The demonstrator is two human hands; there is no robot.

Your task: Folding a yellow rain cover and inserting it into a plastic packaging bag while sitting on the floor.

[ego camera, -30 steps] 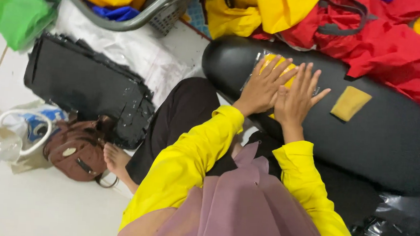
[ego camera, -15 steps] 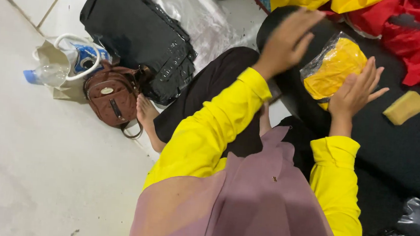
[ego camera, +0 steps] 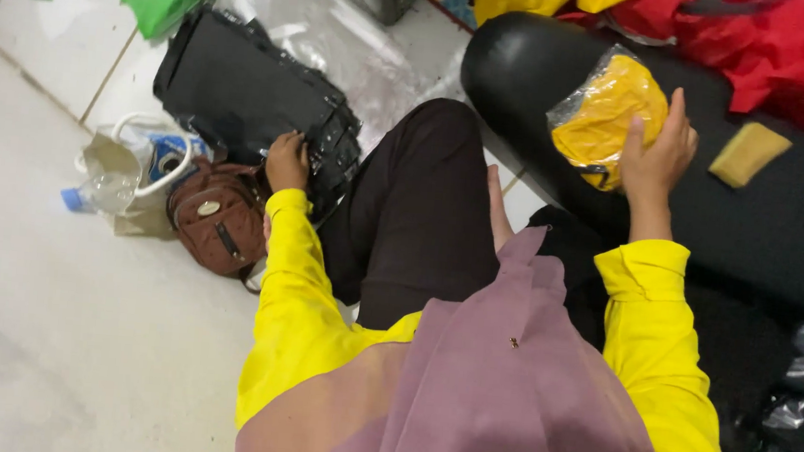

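On the black cushion (ego camera: 784, 227), right hand (ego camera: 654, 155) presses the bagged yellow cloth (ego camera: 607, 113); left hand (ego camera: 287, 161) grips a black stack (ego camera: 250, 94).

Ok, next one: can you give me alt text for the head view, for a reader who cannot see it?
A person in yellow sleeves sits on a pale floor, right hand resting on a yellow garment in a clear plastic bag atop a black padded surface, left hand touching a black case. A brown bag lies beside the case.

One head-worn view looks steeply down, close over the seated person's lap and floor (ego camera: 49, 342).
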